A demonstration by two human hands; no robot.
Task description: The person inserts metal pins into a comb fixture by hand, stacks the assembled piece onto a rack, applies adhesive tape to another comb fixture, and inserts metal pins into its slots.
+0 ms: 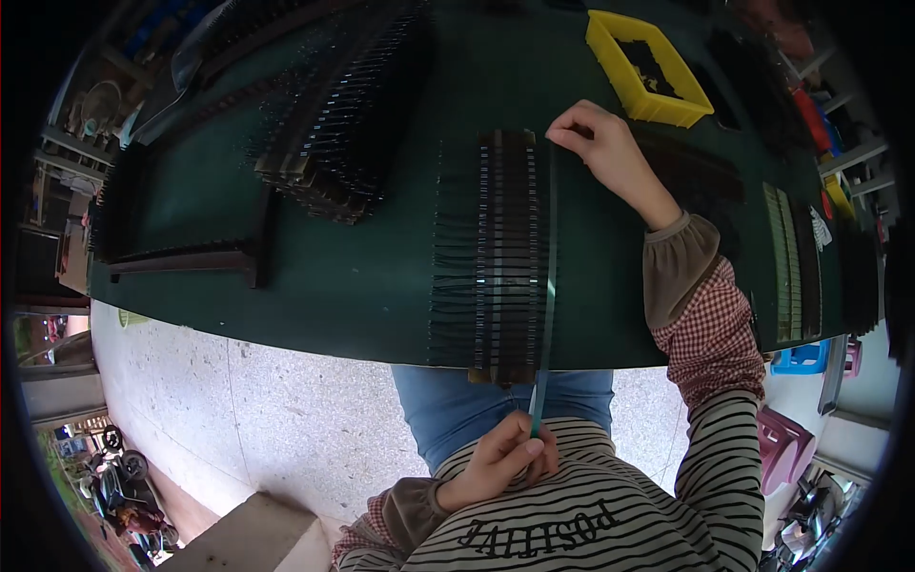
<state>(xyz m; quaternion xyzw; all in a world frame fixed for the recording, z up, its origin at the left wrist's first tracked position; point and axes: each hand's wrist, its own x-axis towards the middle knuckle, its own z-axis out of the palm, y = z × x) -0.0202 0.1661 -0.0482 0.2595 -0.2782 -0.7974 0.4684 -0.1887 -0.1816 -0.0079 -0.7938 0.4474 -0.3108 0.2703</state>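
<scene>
My left hand point(496, 459), low in front of my striped shirt, is closed on the near end of a thin, pale-green strip point(550, 305). The strip runs straight away from me along the right side of a dark rack point(508, 257). At its far end my right hand point(593, 138) pinches, thumb and forefinger together. Rows of small parts with thin wire-like leads lie across the rack, the leads sticking out to the left. The rack's near end reaches the table edge, above my lap.
More dark racks with leads are stacked at the left point(329, 162), beside a dark frame point(191, 259). A yellow bin point(648, 71) holding dark bits stands at the far right of the green table point(372, 305). Pale strips point(783, 262) lie near the right edge.
</scene>
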